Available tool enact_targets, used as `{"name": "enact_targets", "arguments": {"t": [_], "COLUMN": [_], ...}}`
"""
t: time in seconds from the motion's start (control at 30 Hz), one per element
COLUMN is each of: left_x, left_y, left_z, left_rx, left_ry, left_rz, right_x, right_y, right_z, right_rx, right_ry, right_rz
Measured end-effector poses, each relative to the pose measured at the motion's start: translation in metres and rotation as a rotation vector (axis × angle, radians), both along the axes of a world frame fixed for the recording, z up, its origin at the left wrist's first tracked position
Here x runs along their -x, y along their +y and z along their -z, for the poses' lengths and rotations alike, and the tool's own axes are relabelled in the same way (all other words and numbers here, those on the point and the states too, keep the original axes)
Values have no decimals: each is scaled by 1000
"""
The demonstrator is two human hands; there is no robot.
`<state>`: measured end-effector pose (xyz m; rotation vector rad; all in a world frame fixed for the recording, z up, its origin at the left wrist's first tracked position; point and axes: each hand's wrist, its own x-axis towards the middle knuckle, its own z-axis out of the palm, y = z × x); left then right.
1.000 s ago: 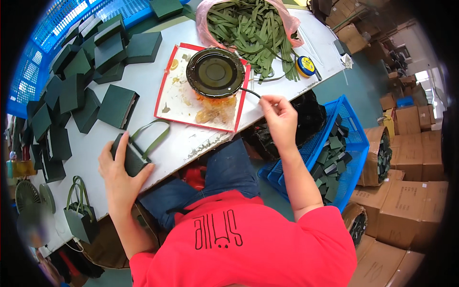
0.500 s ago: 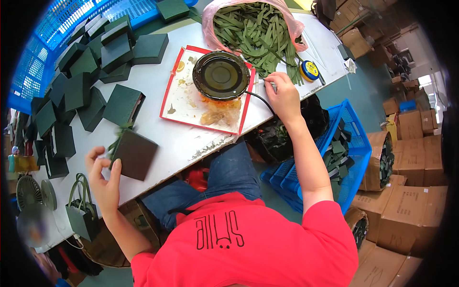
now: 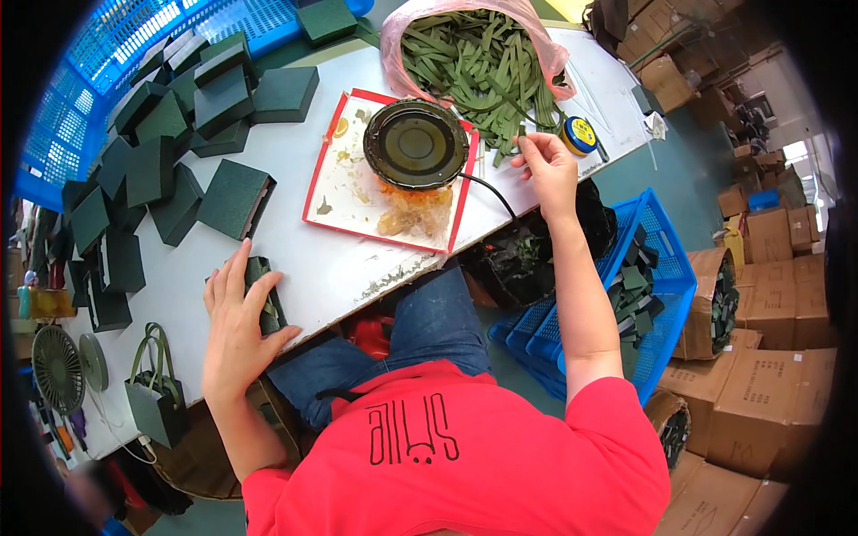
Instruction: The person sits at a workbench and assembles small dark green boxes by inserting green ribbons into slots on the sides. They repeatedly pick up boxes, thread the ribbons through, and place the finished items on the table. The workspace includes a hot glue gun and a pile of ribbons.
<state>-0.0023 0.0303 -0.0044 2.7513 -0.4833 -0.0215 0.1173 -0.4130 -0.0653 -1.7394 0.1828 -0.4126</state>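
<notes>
At the near edge of the white table (image 3: 308, 259), my left hand (image 3: 234, 322) is closed around a dark green box (image 3: 268, 299), which stands on the tabletop with its narrow side up. The fingers and palm cover much of it. My right hand (image 3: 552, 171) is raised at the right, thumb and fingertips pinched together beside the loose green ribbon strips (image 3: 483, 67) that spill from a pink plastic bag (image 3: 391, 45). A bit of green shows at those fingertips, but what they hold is too small to make out. A round black pot (image 3: 416, 143) with dark liquid stands between the hands.
Beneath the pot lies a stained red-rimmed board (image 3: 344, 214); its black cable crosses the table edge. Many green boxes (image 3: 234, 198) crowd the left, before a blue crate (image 3: 67, 112). A yellow-blue tin (image 3: 579, 136), fan (image 3: 59, 368) and small green bag (image 3: 156, 406) stand nearby.
My left hand has turned the green box and set it on the table, moving slightly right. My right hand has moved from beside the pot toward the ribbon strips and the tin.
</notes>
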Motion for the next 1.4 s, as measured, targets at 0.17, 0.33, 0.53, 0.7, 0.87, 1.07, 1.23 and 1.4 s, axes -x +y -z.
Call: {"name": "enact_targets", "arguments": {"t": [0.17,0.33,0.53,0.7,0.87,1.07,1.23,1.4], "left_x": [-1,0,4,3,5,4,2,3], "left_y": [3,0,1,3,3,-1,-6,-6], "left_z": [-4,-2,3,3,3,4,6,7], "left_rx": [-68,-45,-67,-63,-57,-57,-35,-40], "left_ry": [38,20,-9,-6,-3,-14,-11,-22], "left_rz": [-24,-105,-163,-139,-144,-124,-90,-76], "right_x": [-8,-14,-23,-33,3,99,85,69], "right_y": [-4,-1,7,-1,23,68,87,93], "right_z": [3,3,-15,-23,-74,-101,-64,-41], "right_rx": [50,278,-38,54,181,88,-303,-466], "right_ry": [-7,126,40,-91,-169,104,306,324], "right_rz": [3,5,-33,-79,1,-155,-285,-307]}}
